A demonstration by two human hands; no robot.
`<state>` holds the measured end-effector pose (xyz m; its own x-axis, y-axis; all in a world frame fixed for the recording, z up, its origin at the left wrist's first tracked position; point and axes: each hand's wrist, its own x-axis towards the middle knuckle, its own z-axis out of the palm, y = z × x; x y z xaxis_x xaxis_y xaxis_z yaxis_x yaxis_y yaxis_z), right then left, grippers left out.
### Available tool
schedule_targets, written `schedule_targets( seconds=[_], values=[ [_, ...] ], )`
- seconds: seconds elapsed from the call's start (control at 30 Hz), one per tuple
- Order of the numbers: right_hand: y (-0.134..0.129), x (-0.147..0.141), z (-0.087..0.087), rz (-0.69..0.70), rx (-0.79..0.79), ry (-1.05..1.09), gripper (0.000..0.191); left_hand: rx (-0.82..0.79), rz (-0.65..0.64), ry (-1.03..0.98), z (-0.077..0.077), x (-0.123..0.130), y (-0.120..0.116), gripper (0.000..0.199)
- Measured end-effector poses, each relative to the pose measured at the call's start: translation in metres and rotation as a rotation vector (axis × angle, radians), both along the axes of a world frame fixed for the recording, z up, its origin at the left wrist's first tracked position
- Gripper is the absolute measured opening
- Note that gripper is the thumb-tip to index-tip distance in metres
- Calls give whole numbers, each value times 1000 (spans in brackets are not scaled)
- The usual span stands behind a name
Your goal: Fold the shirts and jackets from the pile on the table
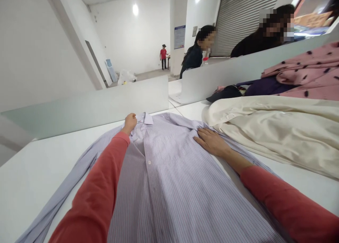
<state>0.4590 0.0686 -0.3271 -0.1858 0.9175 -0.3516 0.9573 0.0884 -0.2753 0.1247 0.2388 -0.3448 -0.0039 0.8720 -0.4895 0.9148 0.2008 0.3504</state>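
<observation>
A striped, light purple button-up shirt (174, 165) lies front side up on the white table (23, 172), its collar at the far end and its lower part toward me. My left hand (130, 123) is closed on the shirt at the left side of the collar, with the fingertips partly hidden. Flat on the cloth near the right armhole rests my right hand (213, 141), fingers stretched out. One sleeve trails down the left side; the other runs under and beside my right forearm.
A cream garment (265, 130) lies at the right, with a pink spotted cloth (312, 70) and dark clothes (225, 93) behind it. Low frosted dividers (106, 105) line the table's far edge. Two people sit or stand beyond them; another in red (163, 54) stands farther back.
</observation>
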Motion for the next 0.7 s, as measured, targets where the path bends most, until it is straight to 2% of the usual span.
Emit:
schedule_targets(
  seconds=[0.2,0.33,0.5,0.6,0.7],
  values=[
    [-1,0,-1,-10,34,18,46,-159,-474,85,19,-33,0,15],
    [-1,-1,0,-24,26,36,47,-203,-650,142,20,-36,-6,5],
    [-1,0,0,-22,6,20,46,-146,-701,179,28,-38,5,9],
    [-1,0,-1,-18,0,8,45,-60,-621,220,33,-38,16,16],
    [-1,1,-2,-16,3,3,45,-6,-523,277,28,-35,15,18]
  ],
)
